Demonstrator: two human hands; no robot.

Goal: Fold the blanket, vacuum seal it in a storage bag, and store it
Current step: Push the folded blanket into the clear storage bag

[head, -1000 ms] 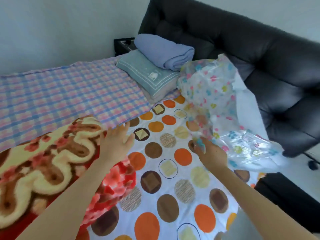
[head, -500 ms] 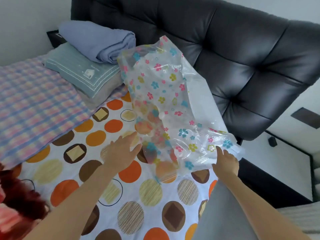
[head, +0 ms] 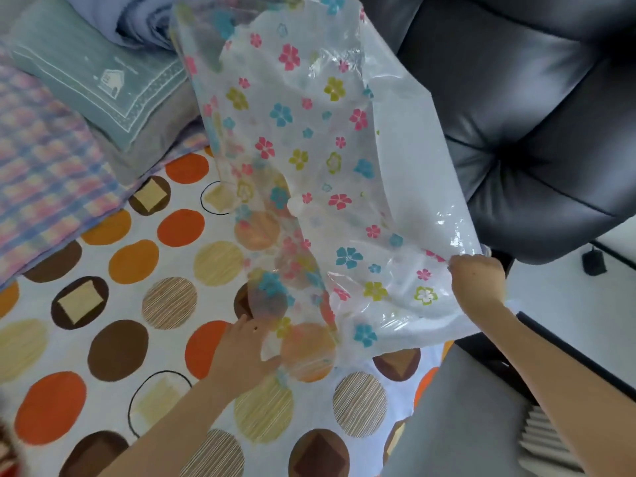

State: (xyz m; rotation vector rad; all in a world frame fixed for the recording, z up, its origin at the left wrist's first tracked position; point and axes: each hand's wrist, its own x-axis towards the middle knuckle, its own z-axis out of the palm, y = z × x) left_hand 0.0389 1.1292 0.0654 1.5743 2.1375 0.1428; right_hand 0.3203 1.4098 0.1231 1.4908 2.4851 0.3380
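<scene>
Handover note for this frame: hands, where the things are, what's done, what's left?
Right grip pinches the bag by its corner, holding it up over the bed.
Left grip is at the bag's near edge; whether it holds is unclear.
Blanket: only a red sliver shows, lower left, outside the bag.
Done: bag in hand. Left: open it, load the blanket, seal, vacuum, store.

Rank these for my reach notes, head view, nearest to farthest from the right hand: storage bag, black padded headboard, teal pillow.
1. storage bag, gripped by the right hand.
2. black padded headboard, just beyond that hand.
3. teal pillow, far left, top.
</scene>
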